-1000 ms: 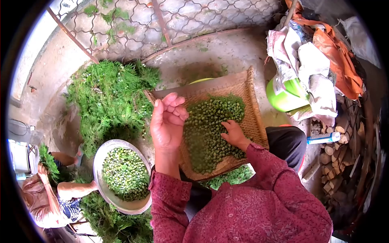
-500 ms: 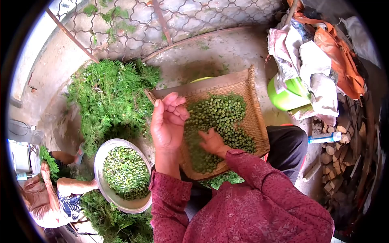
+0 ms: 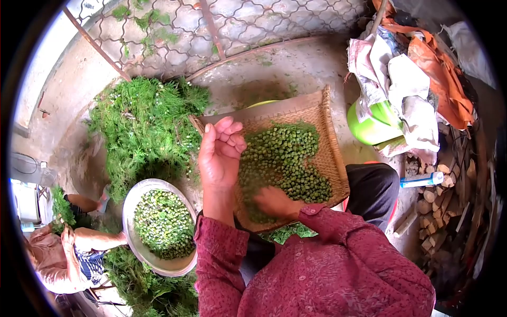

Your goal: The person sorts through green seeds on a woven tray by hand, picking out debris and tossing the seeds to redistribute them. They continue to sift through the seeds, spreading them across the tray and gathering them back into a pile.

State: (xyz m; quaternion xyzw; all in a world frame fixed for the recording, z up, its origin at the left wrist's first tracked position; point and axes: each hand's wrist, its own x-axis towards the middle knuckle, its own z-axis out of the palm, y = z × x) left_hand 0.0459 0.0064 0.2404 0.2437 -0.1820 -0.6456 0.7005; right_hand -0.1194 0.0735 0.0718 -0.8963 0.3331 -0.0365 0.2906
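A woven basket tray (image 3: pixel 332 153) rests across my lap, holding a heap of small round green seed heads or fruits (image 3: pixel 290 145) whose kind I cannot make out. Over the tray's left side, my left hand (image 3: pixel 222 153) is raised palm up, its fingers loosely curled, the thumb apart and nothing visible in the palm. My right hand (image 3: pixel 277 203) is low in the tray among the green pieces at the near side. Motion smears its fingers, so whether they hold anything is hidden.
A metal basin (image 3: pixel 129 224) of green and pale pieces stands at left. Feathery green plants (image 3: pixel 150 127) lie beyond it. Another person (image 3: pixel 53 259) sits at far left with greenery. At right are a lime-green bucket (image 3: pixel 375 124) under sacks and stacked firewood (image 3: pixel 435 211).
My right hand has moved down and slightly left in the tray, toward me, and its fingers have blurred. My left hand has barely shifted. The other person's hands have lowered.
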